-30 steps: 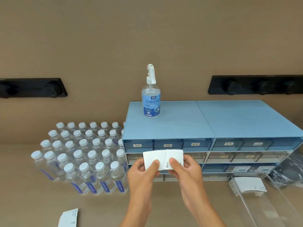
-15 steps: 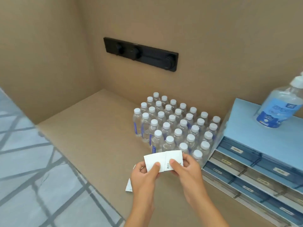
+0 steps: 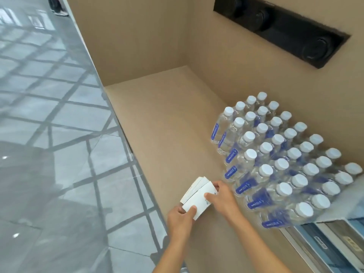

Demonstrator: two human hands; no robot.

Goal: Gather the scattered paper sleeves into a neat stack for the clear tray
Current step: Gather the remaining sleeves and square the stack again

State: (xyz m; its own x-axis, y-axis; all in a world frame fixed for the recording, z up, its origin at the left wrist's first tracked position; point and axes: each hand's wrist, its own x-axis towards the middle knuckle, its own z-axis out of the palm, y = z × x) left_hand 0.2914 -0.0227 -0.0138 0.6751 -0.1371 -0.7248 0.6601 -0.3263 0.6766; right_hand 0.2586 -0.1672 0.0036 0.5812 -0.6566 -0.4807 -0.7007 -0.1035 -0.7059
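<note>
A small bundle of white paper sleeves (image 3: 199, 198) is held low over the brown counter (image 3: 167, 125), near its front edge. My left hand (image 3: 182, 217) grips the bundle's near end with the thumb on top. My right hand (image 3: 221, 198) pinches its far right end. More white sleeves (image 3: 194, 185) fan out beneath and to the left of the top sleeve; whether they rest on the counter or belong to the held bundle I cannot tell. The clear tray is out of view.
A shrink-wrapped block of several water bottles (image 3: 275, 158) stands right of my hands. The blue drawer cabinet (image 3: 325, 239) shows at the lower right. A black wall panel (image 3: 281, 26) sits on the back wall. Grey tiled floor (image 3: 49, 134) lies beyond the counter edge at left.
My view has swung left and downward, away from the cabinet. Both hands have lowered the held sleeves toward the counter's front edge, onto the spot where a loose sleeve lay.
</note>
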